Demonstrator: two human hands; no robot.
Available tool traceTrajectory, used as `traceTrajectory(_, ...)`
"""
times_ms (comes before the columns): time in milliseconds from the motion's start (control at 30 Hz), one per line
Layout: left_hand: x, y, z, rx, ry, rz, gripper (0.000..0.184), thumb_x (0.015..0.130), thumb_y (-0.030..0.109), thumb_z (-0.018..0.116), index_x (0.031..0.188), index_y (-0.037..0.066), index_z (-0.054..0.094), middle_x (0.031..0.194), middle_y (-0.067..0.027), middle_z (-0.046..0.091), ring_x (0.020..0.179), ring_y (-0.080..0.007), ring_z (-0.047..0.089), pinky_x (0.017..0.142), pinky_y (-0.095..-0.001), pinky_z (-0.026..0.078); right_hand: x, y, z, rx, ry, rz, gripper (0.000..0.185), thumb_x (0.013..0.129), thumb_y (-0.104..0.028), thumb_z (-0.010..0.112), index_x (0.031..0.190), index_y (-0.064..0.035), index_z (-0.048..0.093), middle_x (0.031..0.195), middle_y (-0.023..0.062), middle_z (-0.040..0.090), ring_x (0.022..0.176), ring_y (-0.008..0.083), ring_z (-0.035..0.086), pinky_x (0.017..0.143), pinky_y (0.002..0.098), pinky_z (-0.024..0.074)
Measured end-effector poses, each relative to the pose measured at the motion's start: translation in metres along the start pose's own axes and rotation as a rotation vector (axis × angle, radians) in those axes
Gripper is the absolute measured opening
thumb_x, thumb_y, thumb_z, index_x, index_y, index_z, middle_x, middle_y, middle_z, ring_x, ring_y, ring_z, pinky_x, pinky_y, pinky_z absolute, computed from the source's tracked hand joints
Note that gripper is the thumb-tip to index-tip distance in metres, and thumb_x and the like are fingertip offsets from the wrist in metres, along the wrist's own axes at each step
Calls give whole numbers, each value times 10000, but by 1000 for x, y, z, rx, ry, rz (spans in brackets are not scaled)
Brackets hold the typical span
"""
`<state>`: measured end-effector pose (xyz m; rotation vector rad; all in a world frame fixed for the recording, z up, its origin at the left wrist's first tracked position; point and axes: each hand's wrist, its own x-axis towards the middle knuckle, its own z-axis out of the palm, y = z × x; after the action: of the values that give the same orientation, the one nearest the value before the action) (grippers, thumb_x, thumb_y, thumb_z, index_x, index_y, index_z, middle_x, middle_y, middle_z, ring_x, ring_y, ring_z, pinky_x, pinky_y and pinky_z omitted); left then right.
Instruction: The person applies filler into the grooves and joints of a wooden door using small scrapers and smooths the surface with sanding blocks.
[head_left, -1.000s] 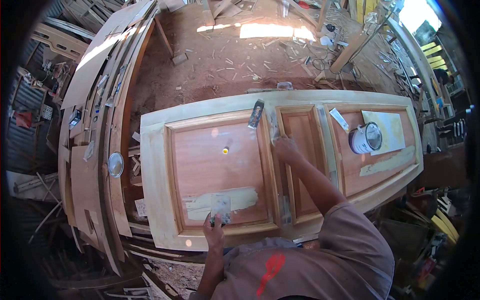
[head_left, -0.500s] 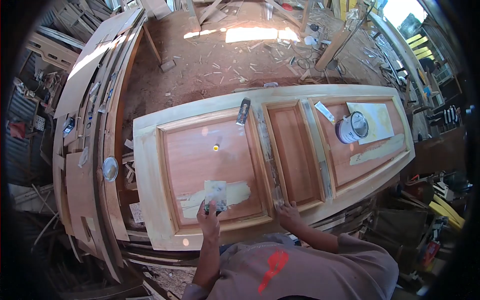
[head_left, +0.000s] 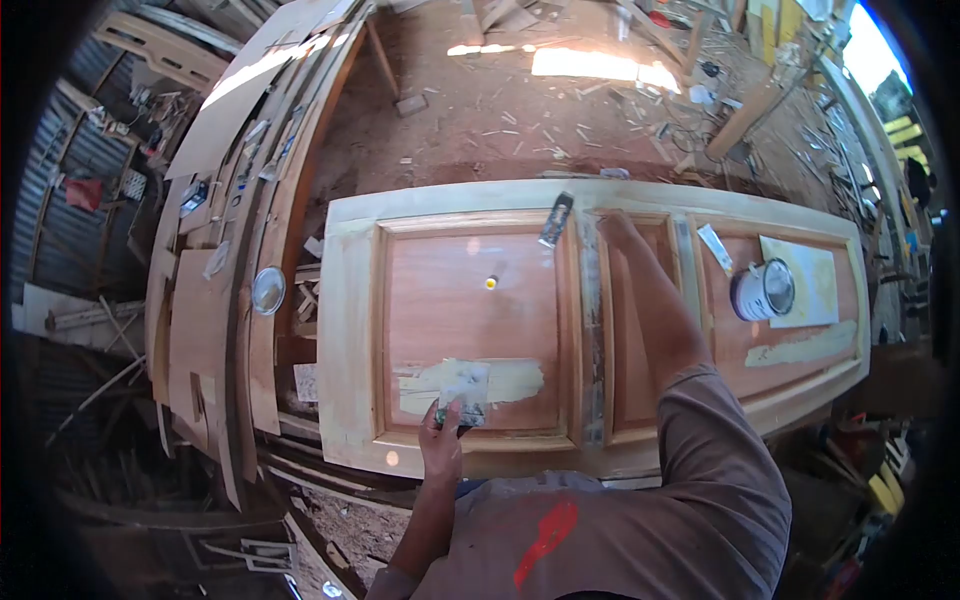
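Note:
A pale wooden panel door (head_left: 345, 330) lies flat in front of me. My left hand (head_left: 443, 430) is closed around the near edge of a square, putty-smeared plate (head_left: 465, 388), held over the door's left panel. Behind the plate, a wide patch of cream putty (head_left: 522, 380) covers part of that panel. My right hand (head_left: 612, 224) is stretched out to the far end of the grey-smeared upright (head_left: 592, 330) beside the narrow middle panel (head_left: 632, 300). Its fingers look closed against the wood; whatever they hold is too small to make out.
An open paint tin (head_left: 750, 296) stands on a white sheet (head_left: 815, 285) in the right panel, beside a tube (head_left: 715, 248). A dark box (head_left: 556, 220) rests at the far edge. On the left bench lies a round lid (head_left: 268, 290). Wood scraps litter the floor.
My right hand has moved from the near end of the upright to its far end. My left hand still holds the plate over the left panel. The whole view has shifted.

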<state>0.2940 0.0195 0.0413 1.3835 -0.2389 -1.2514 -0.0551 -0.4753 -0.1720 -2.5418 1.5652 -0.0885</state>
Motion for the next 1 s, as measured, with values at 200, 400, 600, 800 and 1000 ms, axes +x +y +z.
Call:
traceTrajectory(200, 13, -7, -10, 105, 31, 21, 384, 1059, 230, 681, 1360, -6, 642, 1185, -65, 711, 1046, -142, 681, 913, -336, 602, 4, -87, -71, -85, -192, 129, 262, 873, -100, 575, 1008, 10, 770, 1104, 286, 748, 1134, 471, 701, 1038, 518, 530)
traceTrajectory(400, 22, 9, 10, -109, -36, 19, 372, 1064, 201, 663, 1375, 0, 620, 1186, -78, 722, 1062, -189, 717, 909, -366, 614, -54, -89, -60, -107, -348, 44, 235, 866, -159, 642, 981, -17, 789, 1077, 229, 767, 1038, 400, 746, 910, 518, 583)
traceTrajectory(600, 12, 24, 14, -147, -62, 8, 348, 1063, 185, 660, 1363, 13, 622, 1261, -94, 696, 1122, -201, 705, 934, -369, 619, -215, -138, -45, -112, -520, -160, 225, 802, -308, 759, 946, -137, 783, 961, 122, 770, 921, 347, 753, 751, 521, 588)
traceTrajectory(800, -4, 24, 9, -140, -202, -41, 371, 1032, 156, 684, 1370, 19, 618, 1247, -101, 701, 1081, -222, 715, 851, -368, 625, -385, -238, -76, -150, -503, 12, 179, 912, -218, 631, 936, -134, 788, 948, 94, 787, 926, 299, 770, 846, 559, 550)
traceTrajectory(1000, -43, 44, 1, -26, -321, -91, 358, 1006, 165, 686, 1323, 9, 633, 1136, -81, 721, 961, -219, 723, 783, -363, 623, -479, -283, -81, 9, -539, 186, 241, 910, -157, 599, 1059, -116, 784, 1104, 148, 772, 1070, 327, 746, 1030, 599, 468)
